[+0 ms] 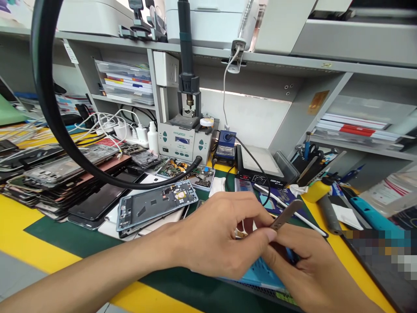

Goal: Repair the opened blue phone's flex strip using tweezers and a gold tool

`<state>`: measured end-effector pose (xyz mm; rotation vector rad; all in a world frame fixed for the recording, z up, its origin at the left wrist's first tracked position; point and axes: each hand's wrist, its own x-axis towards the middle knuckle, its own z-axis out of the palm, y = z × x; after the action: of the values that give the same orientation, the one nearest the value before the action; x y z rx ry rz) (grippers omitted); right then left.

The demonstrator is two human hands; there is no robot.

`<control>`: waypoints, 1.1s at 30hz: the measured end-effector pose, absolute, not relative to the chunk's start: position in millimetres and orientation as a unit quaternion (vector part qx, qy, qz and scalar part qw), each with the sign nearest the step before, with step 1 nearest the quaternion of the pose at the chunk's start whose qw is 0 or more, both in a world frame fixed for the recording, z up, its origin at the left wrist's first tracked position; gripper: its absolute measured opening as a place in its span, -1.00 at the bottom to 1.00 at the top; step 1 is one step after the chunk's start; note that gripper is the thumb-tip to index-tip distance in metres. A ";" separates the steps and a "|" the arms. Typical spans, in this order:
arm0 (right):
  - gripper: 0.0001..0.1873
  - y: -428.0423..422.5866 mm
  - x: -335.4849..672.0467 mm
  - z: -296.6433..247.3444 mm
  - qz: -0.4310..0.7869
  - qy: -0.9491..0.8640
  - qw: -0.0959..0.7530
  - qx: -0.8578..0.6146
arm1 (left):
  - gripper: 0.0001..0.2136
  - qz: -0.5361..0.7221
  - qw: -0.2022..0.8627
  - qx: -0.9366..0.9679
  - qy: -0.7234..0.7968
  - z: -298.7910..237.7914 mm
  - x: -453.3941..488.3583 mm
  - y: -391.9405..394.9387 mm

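Green mat (182,289) on a cluttered bench, two hands close together

Yellow bands (153,300) edge the mat, and grey shelves (202,51) stand behind it. Near the mat's front, over a blue pad (257,274), a metal blade (288,214) slants up to the right. The left hand (224,237) is clamped on its lower end, thumb pressed against fingers. The right hand (304,256) is just beside, overlapping the left in view, with its fingers curled near a dark blue thing (292,256); most of that is covered, so I cannot tell whether the hand grips it.

Left of the hands, a phone frame (156,205) lies tilted on other pieces. Beyond it is a tray of circuit boards (202,177), and farther left a pile of phone parts (73,174). Behind the hands are a hotplate (259,165), a small blue box (227,143) and a grey station (182,140) with a black hose (44,82) looping across the left side. To the right are a yellow bottle (315,191) and a tool holder (311,163); white cables (109,121) tangle at far left.
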<state>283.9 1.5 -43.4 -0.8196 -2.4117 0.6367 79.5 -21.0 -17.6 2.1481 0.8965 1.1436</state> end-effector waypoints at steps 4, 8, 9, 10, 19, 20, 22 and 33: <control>-0.71 1.3 285.1 -42.3 0.240 -0.889 0.245 -0.304 | -0.94 0.425 0.273 0.797 0.332 -18.3 80.4 -21.1; -0.73 -0.1 284.7 -40.1 0.261 -0.887 0.239 -0.297 | -0.93 0.427 0.272 0.798 0.326 -17.9 79.6 -19.5; -0.73 -0.4 284.3 -39.9 0.265 -0.885 0.240 -0.296 | -0.93 0.427 0.272 0.799 0.324 -17.8 79.4 -19.4; -0.74 -0.5 283.8 -39.8 0.268 -0.884 0.242 -0.297 | -0.93 0.428 0.273 0.799 0.322 -17.7 79.3 -19.4; -0.73 -0.4 283.7 -40.2 0.250 -0.887 0.240 -0.304 | -0.93 0.435 0.267 0.799 0.319 -18.1 79.2 -19.8; -0.73 -0.2 283.5 -40.0 0.248 -0.888 0.242 -0.302 | -0.93 0.435 0.265 0.799 0.319 -18.2 79.0 -19.7; -0.74 0.5 282.8 -39.5 0.248 -0.889 0.246 -0.295 | -0.93 0.435 0.263 0.800 0.319 -18.3 78.9 -19.8; -0.75 0.8 281.7 -38.7 0.246 -0.893 0.244 -0.287 | -0.94 0.429 0.261 0.802 0.324 -17.9 79.5 -20.9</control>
<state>281.7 0.8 -38.7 -0.7830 -2.4403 0.6717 79.5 -20.9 -17.9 2.1712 0.8769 1.1601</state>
